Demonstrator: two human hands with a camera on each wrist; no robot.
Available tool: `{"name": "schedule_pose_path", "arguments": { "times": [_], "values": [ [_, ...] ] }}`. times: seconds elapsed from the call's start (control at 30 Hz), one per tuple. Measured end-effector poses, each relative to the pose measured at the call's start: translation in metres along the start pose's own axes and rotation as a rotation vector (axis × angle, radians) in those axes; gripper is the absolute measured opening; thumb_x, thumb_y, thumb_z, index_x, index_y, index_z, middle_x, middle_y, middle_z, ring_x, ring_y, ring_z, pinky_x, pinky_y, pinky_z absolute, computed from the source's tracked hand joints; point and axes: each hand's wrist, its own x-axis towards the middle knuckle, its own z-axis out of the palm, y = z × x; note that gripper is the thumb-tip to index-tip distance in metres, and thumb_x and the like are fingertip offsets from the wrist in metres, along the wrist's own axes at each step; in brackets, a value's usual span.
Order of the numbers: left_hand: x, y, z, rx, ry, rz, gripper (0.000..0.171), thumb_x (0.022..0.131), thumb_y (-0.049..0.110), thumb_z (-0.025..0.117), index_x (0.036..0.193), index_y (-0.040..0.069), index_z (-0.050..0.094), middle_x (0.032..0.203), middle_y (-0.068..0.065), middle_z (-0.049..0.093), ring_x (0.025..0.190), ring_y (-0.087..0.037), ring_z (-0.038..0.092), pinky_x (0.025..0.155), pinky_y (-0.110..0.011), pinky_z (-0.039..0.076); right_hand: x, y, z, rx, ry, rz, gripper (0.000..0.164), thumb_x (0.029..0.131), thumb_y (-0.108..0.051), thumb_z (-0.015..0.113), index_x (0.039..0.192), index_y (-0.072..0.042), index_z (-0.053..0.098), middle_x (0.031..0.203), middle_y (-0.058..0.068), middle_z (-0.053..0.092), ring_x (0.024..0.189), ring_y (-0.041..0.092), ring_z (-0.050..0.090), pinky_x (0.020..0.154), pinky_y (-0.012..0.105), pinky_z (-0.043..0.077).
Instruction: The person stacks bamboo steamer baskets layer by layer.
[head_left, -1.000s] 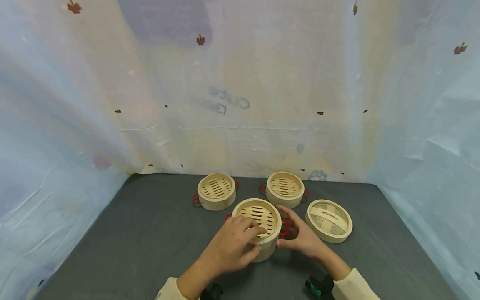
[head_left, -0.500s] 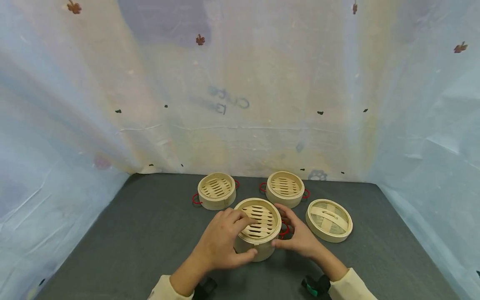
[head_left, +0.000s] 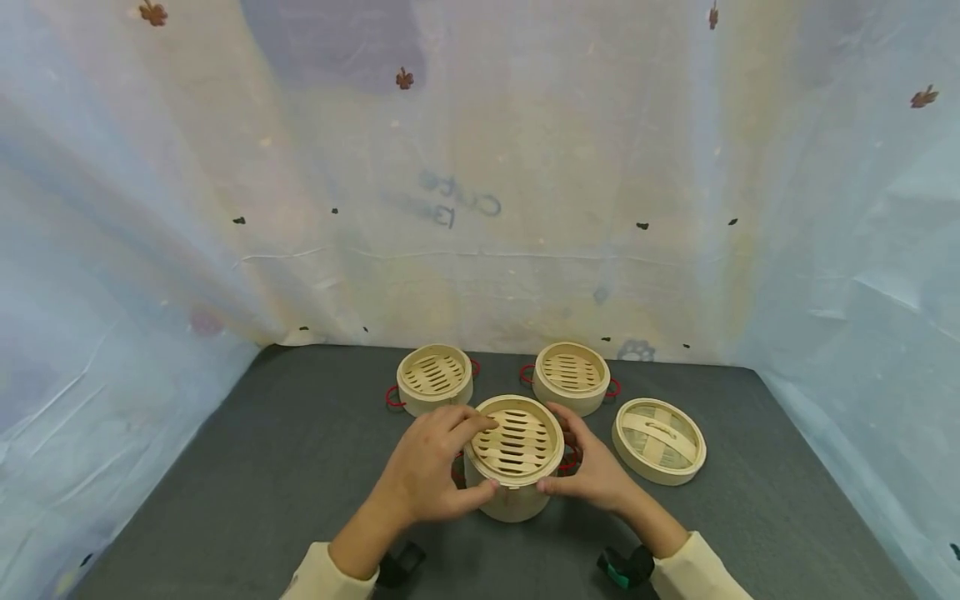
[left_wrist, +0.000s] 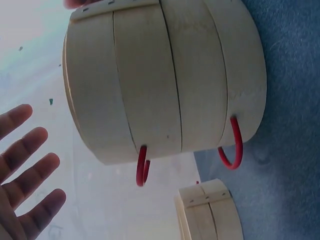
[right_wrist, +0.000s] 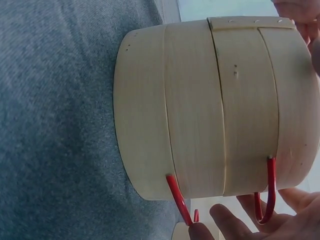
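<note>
A stack of two bamboo steamer baskets stands at the front middle of the table, slatted floor of the upper one facing up. Red cord handles stick out from its sides, one per tier. My left hand is at its left, fingertips over the left rim and thumb near the front; in the left wrist view its spread fingers stand apart from the wall. My right hand spans the right side of the steamer, thumb at the front edge and fingers curved behind, close by the handles in the right wrist view.
Two more bamboo steamer baskets with red handles stand behind, one at back left and one at back right. A woven bamboo lid lies to the right. A pale curtain encloses the dark table.
My left hand has drawn back leftward from over the slats to the stack's left rim, its fingers opening out. My right hand stays by the right side, its thumb slightly further left.
</note>
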Motion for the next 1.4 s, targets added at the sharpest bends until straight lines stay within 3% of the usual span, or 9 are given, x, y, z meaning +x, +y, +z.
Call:
{"name": "schedule_pose_path", "arguments": {
  "times": [0.33, 0.63, 0.87, 1.07, 1.4],
  "values": [
    [0.003, -0.008, -0.008, 0.008, 0.035, -0.025, 0.054, 0.068, 0.044, 0.076, 0.115, 0.019, 0.066, 0.108, 0.006, 0.061, 0.097, -0.011, 0.06, 0.079, -0.035, 0.052, 0.001, 0.003, 0.0, 0.016, 0.0, 0.003, 0.1, 0.073, -0.017, 0.083, 0.152, -0.023, 0.022, 0.14, 0.019, 0.046, 0.12, 0.037, 0.052, 0.085, 0.033, 0.051],
    [0.002, -0.017, -0.011, 0.003, 0.046, -0.067, 0.054, 0.069, 0.04, 0.077, 0.117, 0.018, 0.065, 0.111, 0.005, 0.061, 0.099, -0.013, 0.06, 0.079, -0.035, 0.051, 0.002, 0.005, 0.0, 0.006, -0.011, -0.029, 0.102, 0.073, -0.015, 0.084, 0.152, -0.019, 0.02, 0.141, 0.019, 0.045, 0.12, 0.033, 0.054, 0.085, 0.036, 0.052],
    [-0.001, -0.029, -0.012, 0.013, 0.07, -0.099, 0.05, 0.072, 0.037, 0.077, 0.117, 0.02, 0.065, 0.113, 0.005, 0.061, 0.099, -0.014, 0.061, 0.081, -0.035, 0.052, 0.002, 0.007, 0.001, -0.007, -0.017, -0.039, 0.104, 0.073, -0.017, 0.084, 0.153, -0.012, 0.017, 0.14, 0.023, 0.045, 0.117, 0.037, 0.054, 0.084, 0.032, 0.052],
    [-0.003, -0.039, -0.013, 0.009, 0.073, -0.115, 0.046, 0.074, 0.03, 0.075, 0.117, 0.019, 0.065, 0.114, 0.003, 0.061, 0.103, -0.018, 0.061, 0.083, -0.04, 0.051, 0.002, 0.008, 0.0, -0.005, -0.015, -0.038, 0.103, 0.073, -0.017, 0.084, 0.153, -0.014, 0.019, 0.14, 0.022, 0.045, 0.118, 0.035, 0.055, 0.084, 0.033, 0.052],
    [-0.01, -0.054, -0.007, 0.031, 0.074, -0.145, 0.047, 0.075, 0.034, 0.074, 0.118, 0.018, 0.065, 0.115, 0.002, 0.062, 0.105, -0.022, 0.061, 0.083, -0.047, 0.05, 0.002, 0.006, -0.001, 0.045, -0.029, -0.051, 0.101, 0.074, -0.019, 0.084, 0.152, -0.014, 0.019, 0.142, 0.024, 0.042, 0.122, 0.043, 0.05, 0.087, 0.031, 0.051]
  ]
}}
